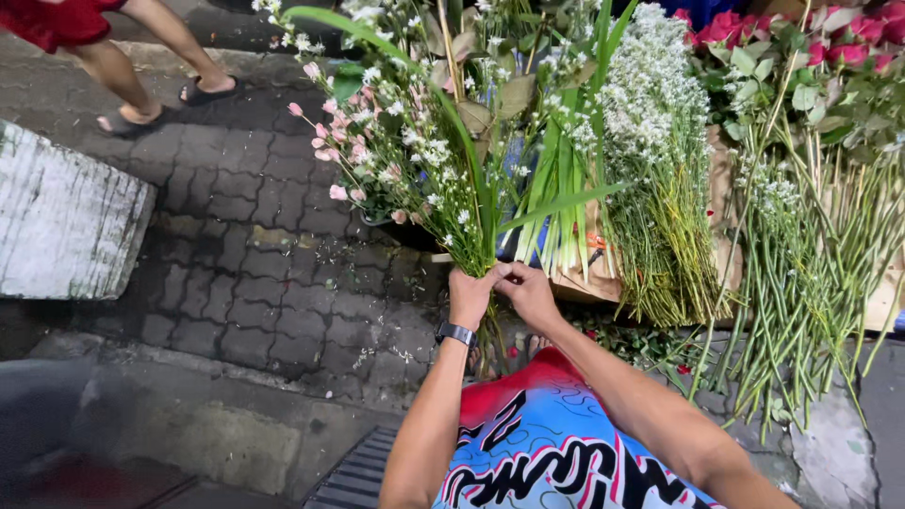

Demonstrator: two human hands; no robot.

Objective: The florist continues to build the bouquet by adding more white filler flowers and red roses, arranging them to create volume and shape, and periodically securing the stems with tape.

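My left hand [469, 296], with a dark watch on its wrist, grips the stems of a bouquet [405, 155] of small white and pink flowers with long green leaves. My right hand [528, 290] meets it at the same spot, fingers pinching the stems just under the blooms. The bouquet stands upright and fans out to the upper left. The stem ends hang below my hands, partly hidden behind them.
Bundles of white flowers [655, 141], green stems [801, 283] and red roses [848, 42] lie on brown paper to the right. A white slab [61, 221] rests on the paving at left. Another person's sandalled legs [141, 66] are at the upper left.
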